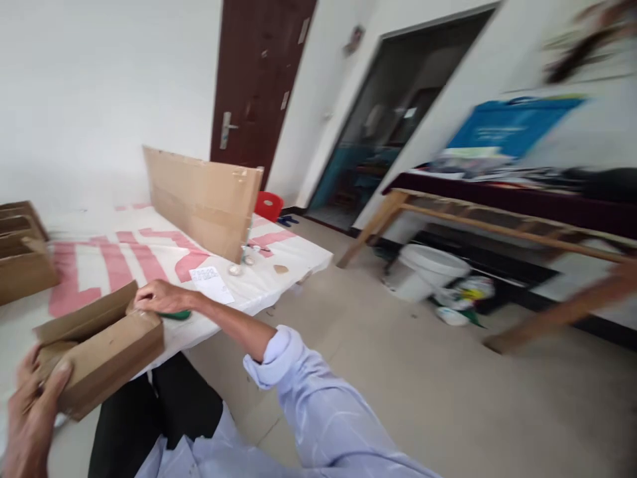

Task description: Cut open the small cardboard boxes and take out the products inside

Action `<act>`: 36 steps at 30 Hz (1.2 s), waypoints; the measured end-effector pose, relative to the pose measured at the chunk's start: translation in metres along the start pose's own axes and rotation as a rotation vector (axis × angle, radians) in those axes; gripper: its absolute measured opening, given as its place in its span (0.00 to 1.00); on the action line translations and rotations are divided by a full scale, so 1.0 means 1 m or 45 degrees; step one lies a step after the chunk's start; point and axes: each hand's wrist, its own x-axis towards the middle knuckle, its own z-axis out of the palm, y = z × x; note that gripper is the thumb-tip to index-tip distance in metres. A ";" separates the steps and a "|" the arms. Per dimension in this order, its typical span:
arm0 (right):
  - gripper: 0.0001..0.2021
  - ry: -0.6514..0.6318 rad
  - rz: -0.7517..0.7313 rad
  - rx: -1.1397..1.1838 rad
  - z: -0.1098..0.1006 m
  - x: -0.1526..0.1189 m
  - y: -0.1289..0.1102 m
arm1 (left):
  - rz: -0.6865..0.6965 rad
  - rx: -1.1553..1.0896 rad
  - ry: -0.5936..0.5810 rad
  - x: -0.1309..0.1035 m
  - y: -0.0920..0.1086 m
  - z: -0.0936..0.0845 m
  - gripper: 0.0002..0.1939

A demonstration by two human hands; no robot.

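- Head view: the cardboard box lies at the near edge of the desk, open side up, held between both hands.
- Left hand: fingers closed on the near end of the box, thumb pressed flat against its outer wall.
- Right hand: fingers curled over the far top corner of the box, gripping the rim; the arm comes in from the right in a light blue sleeve.
- Key relation: the long axis of the box runs from the left fingers up and right to the right fingers; each hand holds one end, so neither is nearer.
- A green object lies on the desk just beyond the right fingers, partly hidden; its kind cannot be told.
- A paper slip lies farther beyond the right fingers, apart from them.
- An upright cardboard sheet stands well beyond both hands.
- More cardboard boxes sit well beyond the left fingers.
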 end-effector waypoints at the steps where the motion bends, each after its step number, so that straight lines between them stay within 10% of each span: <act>1: 0.08 0.017 0.009 0.010 0.002 -0.002 0.001 | -0.066 -0.120 0.014 -0.006 0.001 -0.002 0.30; 18: 0.14 -0.236 0.123 0.178 -0.004 -0.006 0.012 | 0.090 -0.273 -0.172 -0.015 -0.001 -0.002 0.26; 36: 0.07 -0.137 0.058 0.014 0.005 -0.017 0.001 | 0.067 -0.264 -0.208 -0.018 0.003 -0.003 0.25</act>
